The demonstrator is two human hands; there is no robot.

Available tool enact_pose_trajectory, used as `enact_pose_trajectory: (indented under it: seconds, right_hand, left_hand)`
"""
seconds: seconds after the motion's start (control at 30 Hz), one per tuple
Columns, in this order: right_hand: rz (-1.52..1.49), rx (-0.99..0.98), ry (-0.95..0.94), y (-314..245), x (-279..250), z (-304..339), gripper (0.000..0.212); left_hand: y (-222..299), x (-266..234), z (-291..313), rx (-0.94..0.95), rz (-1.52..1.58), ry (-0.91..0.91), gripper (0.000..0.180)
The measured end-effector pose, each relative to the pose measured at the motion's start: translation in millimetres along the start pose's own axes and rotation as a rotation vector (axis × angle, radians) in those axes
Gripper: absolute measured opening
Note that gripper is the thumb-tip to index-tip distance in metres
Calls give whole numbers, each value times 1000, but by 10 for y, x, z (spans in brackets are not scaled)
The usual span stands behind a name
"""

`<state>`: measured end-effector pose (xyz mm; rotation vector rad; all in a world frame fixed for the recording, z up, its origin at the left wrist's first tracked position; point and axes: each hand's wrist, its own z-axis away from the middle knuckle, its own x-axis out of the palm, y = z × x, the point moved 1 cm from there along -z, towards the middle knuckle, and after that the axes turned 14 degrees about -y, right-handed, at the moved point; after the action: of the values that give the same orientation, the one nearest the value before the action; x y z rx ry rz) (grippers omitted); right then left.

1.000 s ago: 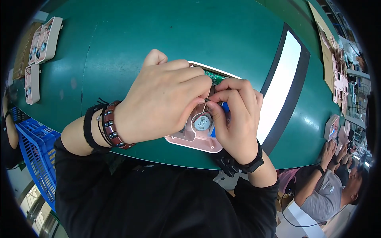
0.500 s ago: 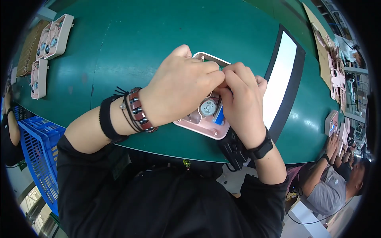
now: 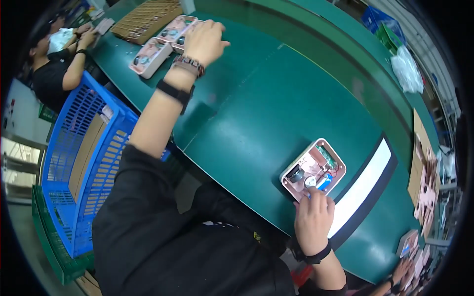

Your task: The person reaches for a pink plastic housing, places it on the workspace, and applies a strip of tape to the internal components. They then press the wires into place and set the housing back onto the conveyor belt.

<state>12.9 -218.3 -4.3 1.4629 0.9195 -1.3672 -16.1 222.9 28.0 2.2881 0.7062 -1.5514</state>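
Observation:
A pink plastic case [image 3: 287, 183] lies open side up at the right of the green table. Inside it are a green circuit board [image 3: 326, 157], a blue cylindrical cell [image 3: 324, 182], a round silvery part [image 3: 310, 182], a dark round part [image 3: 296, 175] and thin wires. My right hand [image 3: 314, 219] grips the near wall of this case, with its fingertips over the rim. Stretched out to the far left, my left hand [image 3: 205, 43] hovers at similar pink cases [image 3: 149, 57], covering part of one. Its fingers are apart and nothing shows in them.
A brown gridded cardboard tray [image 3: 146, 20] sits behind the far-left cases. Beside the table's left edge stands a blue plastic basket [image 3: 81, 163]. A white strip with a dark border [image 3: 363, 187] lies right of the case. Co-workers sit at far left and lower right.
My left hand has left the case and swung out to the far left. The right hand has moved to the case's near wall. The view has turned leftward.

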Motion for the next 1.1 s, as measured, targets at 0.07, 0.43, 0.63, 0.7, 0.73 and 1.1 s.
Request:
enact_pose_trajectory:
  seconds: [0.07, 0.43, 0.63, 0.7, 0.73, 1.1]
  right_hand:
    - [-77, 25, 18, 77, -89, 80, 26]
    - [-12, 809, 209, 2113, 417, 1774, 13]
    - [56, 941, 49, 2542, 562, 2283, 22]
    - [229, 965, -6, 2399, 396, 1941, 24]
    - [289, 951, 47, 2214, 282, 1682, 25]
    - [-439, 501, 29, 339, 284, 641, 37]
  left_hand:
    - [-339, 244, -15, -174, -103, -2, 41]
    - [-503, 602, -80, 82, -202, -58, 35]
    - [612, 119, 448, 372, 26, -164, 24]
    - [1046, -15, 614, 448, 118, -252, 27]
    - [1231, -68, 652, 456, 113, -271, 27]
    - [2074, -511, 1127, 716, 518, -293, 47]
